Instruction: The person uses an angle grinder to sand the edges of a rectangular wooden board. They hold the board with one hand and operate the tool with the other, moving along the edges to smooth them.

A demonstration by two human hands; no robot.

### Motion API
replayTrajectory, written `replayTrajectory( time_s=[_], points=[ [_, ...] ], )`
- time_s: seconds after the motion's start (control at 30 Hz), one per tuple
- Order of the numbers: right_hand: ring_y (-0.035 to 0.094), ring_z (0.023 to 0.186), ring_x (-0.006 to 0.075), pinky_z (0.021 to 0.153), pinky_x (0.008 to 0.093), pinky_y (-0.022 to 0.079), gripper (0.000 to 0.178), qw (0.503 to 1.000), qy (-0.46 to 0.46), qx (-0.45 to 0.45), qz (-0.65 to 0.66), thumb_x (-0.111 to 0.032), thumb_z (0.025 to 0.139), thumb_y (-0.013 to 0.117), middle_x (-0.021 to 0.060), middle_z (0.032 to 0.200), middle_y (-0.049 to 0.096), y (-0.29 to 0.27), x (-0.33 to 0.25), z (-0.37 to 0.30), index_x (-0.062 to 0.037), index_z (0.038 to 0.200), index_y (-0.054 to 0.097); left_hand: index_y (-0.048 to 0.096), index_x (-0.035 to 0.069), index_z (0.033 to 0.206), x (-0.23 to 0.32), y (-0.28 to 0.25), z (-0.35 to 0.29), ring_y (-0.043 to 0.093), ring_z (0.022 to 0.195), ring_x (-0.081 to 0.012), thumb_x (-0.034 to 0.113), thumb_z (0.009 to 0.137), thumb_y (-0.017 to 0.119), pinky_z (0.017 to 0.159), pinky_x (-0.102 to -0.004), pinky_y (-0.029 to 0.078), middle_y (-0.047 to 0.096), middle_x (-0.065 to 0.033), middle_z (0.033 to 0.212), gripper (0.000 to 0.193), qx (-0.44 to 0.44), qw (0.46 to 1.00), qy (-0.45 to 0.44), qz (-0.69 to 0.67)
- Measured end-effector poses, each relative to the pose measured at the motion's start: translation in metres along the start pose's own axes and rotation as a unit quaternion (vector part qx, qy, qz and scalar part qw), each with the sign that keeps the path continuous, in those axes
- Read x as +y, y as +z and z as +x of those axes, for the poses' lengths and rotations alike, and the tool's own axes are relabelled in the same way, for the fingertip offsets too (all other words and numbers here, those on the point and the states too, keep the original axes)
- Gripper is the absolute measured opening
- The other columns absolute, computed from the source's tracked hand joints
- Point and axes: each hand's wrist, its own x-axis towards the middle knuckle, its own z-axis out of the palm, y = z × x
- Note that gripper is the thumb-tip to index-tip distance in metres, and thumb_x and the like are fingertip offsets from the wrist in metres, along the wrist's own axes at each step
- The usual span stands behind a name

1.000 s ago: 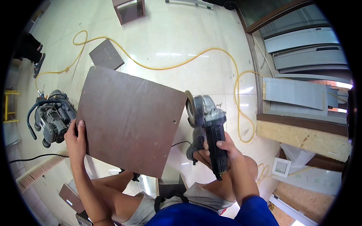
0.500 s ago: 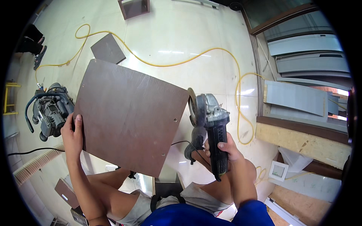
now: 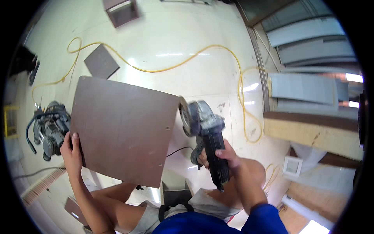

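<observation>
Grinder point(image 3: 215, 146) up close, wrapped firmly by the right hand point(image 3: 226, 158), thumb across the dark body; it looks weighty and solid, so the thick of the body is the place to hold, well clear of that disc point(image 3: 188, 119). Just left, between the two hands, the brown board point(image 3: 122, 124)! Stiff, flat, probably of some heft, with a smooth face that could slip; the edges are the sensible purchase. And that's where the left hand point(image 3: 73, 154) has it, pinched at the left edge, thumb over the face, fingers mostly hidden. What a surface: dull brown, faintly marked, two small holes point(image 3: 168, 128) by the right edge. Disc right beside the upper-right corner; touching or not, I cannot tell! Farther out, a grey machine point(image 3: 52, 124) to the left, a smaller brown panel point(image 3: 102, 61) on the floor point(image 3: 187, 31), a yellow hose point(image 3: 157, 71) looping past, and, farthest, an open-fronted brown box point(image 3: 122, 15).
</observation>
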Motion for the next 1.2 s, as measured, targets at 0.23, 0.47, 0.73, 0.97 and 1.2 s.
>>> replayTrajectory(
  time_s=[0.23, 0.47, 0.73, 0.97, 1.2],
  points=[
    [0.069, 0.083, 0.0226, 0.073, 0.0395, 0.059, 0.046, 0.998, -0.042, -0.024, 0.034, -0.02, 0.092, 0.072, 0.0155, 0.097, 0.063, -0.004, -0.007, -0.002, -0.0018, 0.123, 0.043, 0.061, -0.006, 0.113, -0.032, -0.005, 0.0, 0.054, 0.088, -0.0144, 0.038, 0.108, 0.05, 0.082, -0.0286, 0.046, 0.066, -0.008, 0.097, 0.045, -0.008, 1.0, 0.015, 0.014],
    [0.069, 0.083, 0.0228, 0.073, 0.039, 0.059, 0.05, 0.997, -0.04, -0.058, 0.012, -0.019, 0.09, 0.073, 0.0153, 0.098, 0.063, -0.019, 0.013, 0.0, -0.0005, 0.125, 0.042, 0.06, -0.003, 0.108, -0.021, -0.004, 0.001, 0.053, 0.085, -0.0105, 0.034, 0.11, 0.047, 0.079, -0.0252, 0.044, 0.063, -0.0045, 0.095, 0.04, -0.047, 0.998, -0.01, -0.048],
    [0.069, 0.086, 0.0249, 0.077, 0.0395, 0.06, 0.058, 0.999, -0.015, -0.031, 0.026, -0.02, 0.088, 0.074, 0.0173, 0.099, 0.063, -0.009, 0.007, 0.009, -0.0013, 0.13, 0.04, 0.058, -0.003, 0.104, -0.027, -0.011, 0.005, 0.051, 0.083, -0.0096, 0.032, 0.11, 0.047, 0.076, -0.025, 0.044, 0.062, -0.0034, 0.091, 0.037, -0.05, 0.999, -0.006, -0.011],
    [0.069, 0.083, 0.0216, 0.076, 0.0399, 0.059, 0.049, 0.996, -0.039, -0.076, 0.009, -0.02, 0.09, 0.074, 0.015, 0.097, 0.064, -0.01, 0.002, 0.012, -0.0004, 0.122, 0.043, 0.058, -0.003, 0.101, -0.01, 0.002, -0.003, 0.048, 0.081, -0.0095, 0.031, 0.11, 0.048, 0.076, -0.0253, 0.042, 0.059, -0.002, 0.087, 0.037, -0.021, 1.0, 0.01, -0.019],
    [0.068, 0.084, 0.0228, 0.075, 0.0394, 0.058, 0.053, 0.999, -0.005, -0.041, 0.003, -0.021, 0.086, 0.076, 0.0144, 0.097, 0.063, -0.009, -0.01, 0.016, 0.0006, 0.123, 0.045, 0.06, -0.003, 0.108, -0.019, -0.007, -0.001, 0.05, 0.085, -0.0104, 0.03, 0.109, 0.049, 0.079, -0.0256, 0.044, 0.062, -0.0032, 0.092, 0.034, -0.043, 0.998, -0.007, -0.045]
  ],
)
